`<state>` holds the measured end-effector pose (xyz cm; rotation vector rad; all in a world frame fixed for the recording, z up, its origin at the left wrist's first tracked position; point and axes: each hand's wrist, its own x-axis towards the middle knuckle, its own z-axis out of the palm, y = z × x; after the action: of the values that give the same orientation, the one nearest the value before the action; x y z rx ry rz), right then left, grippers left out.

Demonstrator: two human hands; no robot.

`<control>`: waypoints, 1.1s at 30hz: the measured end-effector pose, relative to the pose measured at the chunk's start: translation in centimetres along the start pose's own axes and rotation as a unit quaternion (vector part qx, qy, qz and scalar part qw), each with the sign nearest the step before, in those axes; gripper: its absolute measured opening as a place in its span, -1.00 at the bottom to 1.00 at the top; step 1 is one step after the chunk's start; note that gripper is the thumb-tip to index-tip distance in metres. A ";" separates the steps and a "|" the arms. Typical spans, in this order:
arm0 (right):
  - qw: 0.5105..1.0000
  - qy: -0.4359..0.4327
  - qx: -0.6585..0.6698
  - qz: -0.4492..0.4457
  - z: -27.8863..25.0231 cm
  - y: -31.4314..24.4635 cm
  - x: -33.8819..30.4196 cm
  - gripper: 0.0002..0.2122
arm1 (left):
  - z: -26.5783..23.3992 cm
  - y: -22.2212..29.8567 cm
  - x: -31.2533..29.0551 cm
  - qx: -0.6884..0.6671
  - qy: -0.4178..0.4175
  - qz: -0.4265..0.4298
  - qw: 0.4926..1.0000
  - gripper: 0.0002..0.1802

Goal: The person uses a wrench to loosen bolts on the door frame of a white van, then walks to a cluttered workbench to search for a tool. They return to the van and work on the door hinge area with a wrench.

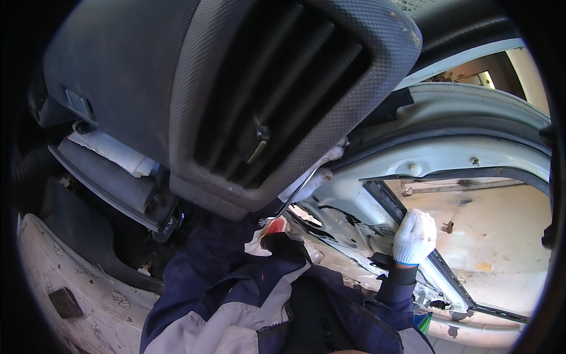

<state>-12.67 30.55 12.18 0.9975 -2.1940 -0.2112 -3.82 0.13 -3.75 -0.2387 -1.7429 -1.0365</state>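
My right hand (416,236), in a white knit glove with a blue cuff edge, is closed round the inner edge of the stripped car door's window frame (386,203). Past the lower right corner of the dashboard (253,197) shows part of what looks like my left hand (308,184), also in a white glove. Its fingers seem curled, but the dashboard hides most of them. A thin bent metal rod (300,192) crosses in front of that glove; whether the hand grips it I cannot make out. The dashboard's slatted air vent (259,141) faces me closely.
At the left an opened glove box (112,183) hangs below the dashboard, above a patterned seat (88,289) with a dark flat object (65,303) on it. The door (460,147) bares metal, holes and dark sealant. A red-and-white item (275,227) lies below the dashboard corner.
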 end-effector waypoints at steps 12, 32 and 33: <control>1.000 -0.003 0.002 0.012 0.0 0.0 -0.1 -0.88 | -0.1 -0.8 0.4 -0.021 0.009 0.059 0.998 -0.55; 0.999 0.006 0.050 0.013 -0.3 0.3 0.0 -0.90 | -1.6 0.2 2.1 0.024 0.010 0.117 0.993 -0.47; 0.999 0.003 0.046 0.014 -0.3 0.3 0.0 -0.90 | -1.6 0.2 2.1 0.028 0.003 0.108 0.994 -0.51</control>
<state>-12.68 30.76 12.51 1.0142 -2.2272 -0.0945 -3.50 -1.59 -1.75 -0.3790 -1.6963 -0.8296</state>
